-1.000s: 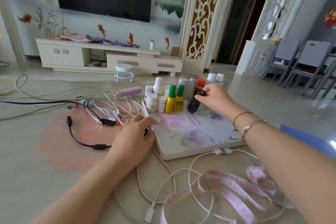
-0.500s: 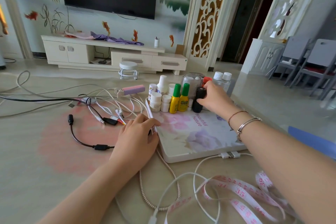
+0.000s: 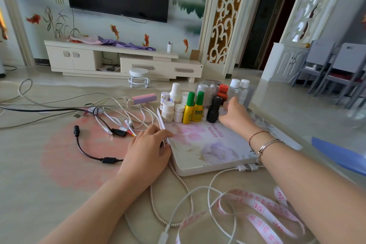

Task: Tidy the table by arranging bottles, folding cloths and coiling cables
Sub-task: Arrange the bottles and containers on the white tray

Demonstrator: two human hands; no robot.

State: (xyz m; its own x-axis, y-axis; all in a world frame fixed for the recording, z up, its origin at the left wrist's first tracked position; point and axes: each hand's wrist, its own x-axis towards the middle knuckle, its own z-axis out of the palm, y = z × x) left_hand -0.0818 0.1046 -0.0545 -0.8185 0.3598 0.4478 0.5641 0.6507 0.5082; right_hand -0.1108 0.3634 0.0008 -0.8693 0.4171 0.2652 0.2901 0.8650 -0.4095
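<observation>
Several small bottles stand grouped at the far end of a floral board (image 3: 217, 150): white pill bottles (image 3: 168, 111), two yellow bottles with green caps (image 3: 193, 109), a black bottle (image 3: 213, 109), a red-capped one (image 3: 223, 93) and two clear ones (image 3: 238, 90). My right hand (image 3: 235, 116) lies just right of the upright black bottle, fingers apart, holding nothing. My left hand (image 3: 147, 149) grips the board's left edge, thumb on top. Tangled white cables (image 3: 126, 114) and a black cable (image 3: 87, 152) lie to the left.
A braided cable (image 3: 178, 180), a white USB cable (image 3: 210, 190) and a pink tape measure (image 3: 257, 216) sprawl at the near edge. A pink-purple block (image 3: 143, 98) lies behind the cables. A blue sheet (image 3: 340, 154) sits at the right.
My right hand held the black bottle tilted, stood it upright beside the yellow bottles, then let go and shifted right. The left hand stayed on the board's edge.
</observation>
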